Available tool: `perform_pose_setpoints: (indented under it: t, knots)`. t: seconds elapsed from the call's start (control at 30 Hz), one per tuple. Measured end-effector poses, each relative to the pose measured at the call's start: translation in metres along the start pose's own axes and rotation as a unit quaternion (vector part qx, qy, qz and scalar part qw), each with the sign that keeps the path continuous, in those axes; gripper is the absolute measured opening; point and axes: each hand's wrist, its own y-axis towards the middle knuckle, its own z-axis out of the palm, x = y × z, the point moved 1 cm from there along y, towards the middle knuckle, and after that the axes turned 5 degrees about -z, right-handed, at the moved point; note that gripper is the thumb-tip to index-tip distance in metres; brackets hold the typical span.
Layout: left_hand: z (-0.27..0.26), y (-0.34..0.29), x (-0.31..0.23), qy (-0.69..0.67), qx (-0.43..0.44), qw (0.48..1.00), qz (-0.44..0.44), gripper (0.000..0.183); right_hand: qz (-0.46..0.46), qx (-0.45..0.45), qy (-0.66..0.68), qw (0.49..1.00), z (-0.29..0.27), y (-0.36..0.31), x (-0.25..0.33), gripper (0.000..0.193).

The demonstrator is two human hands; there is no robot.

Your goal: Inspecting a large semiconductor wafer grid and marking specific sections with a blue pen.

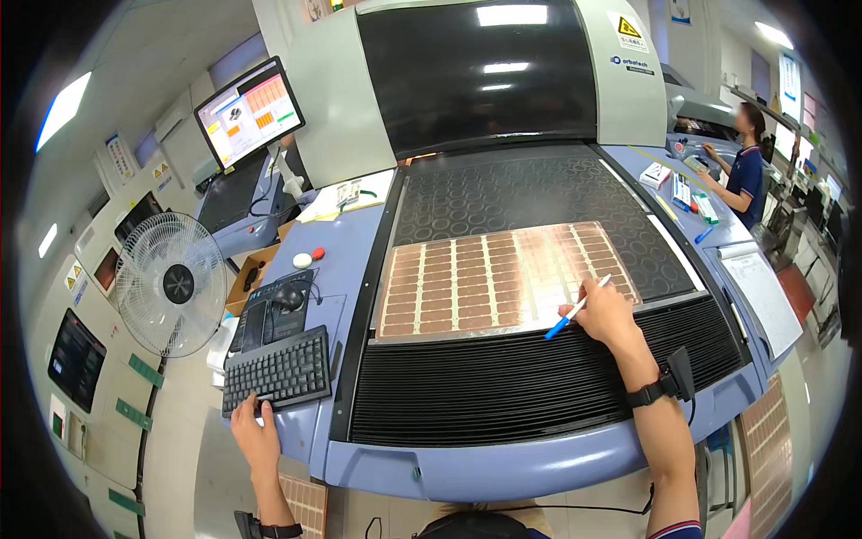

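My right hand [605, 311] pinches a slim white pen with a blue end [558, 329], held slantwise over the near right part of a copper-coloured circuit board panel [440, 283]. Its blue end points down and left, past the panel's near edge. The panel lies flat on the machine bed and carries rows of small rectangles split by pale strips. At the lower left, my left hand [255, 435] has its fingers stretched out, the tips at the near edge of a black keyboard [278, 370]. Nothing shows in that hand.
Behind the panel stretches a dark ring-patterned mat [512, 193], under a machine hood [480, 81]. Black ribbed bellows [485, 386] lie nearer me. A mouse [289, 295], fan [175, 283] and monitor [251, 112] are left. Right are an open notebook [759, 287] and a co-worker [747, 175].
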Motion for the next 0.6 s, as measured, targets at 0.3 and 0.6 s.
perform_pose_setpoints:
  t: [0.3, 0.6]
  knots:
    - [0.004, -0.012, -0.163, -0.189, 0.079, 0.935, 0.290, 0.026, -0.197, -0.125, 0.133, 0.963, -0.016, -0.019, 0.050, 0.045]
    - [0.091, -0.023, -0.276, -0.395, 0.176, 0.798, 0.420, 0.019, -0.247, -0.036, 0.555, 0.794, 0.039, -0.043, 0.142, 0.036]
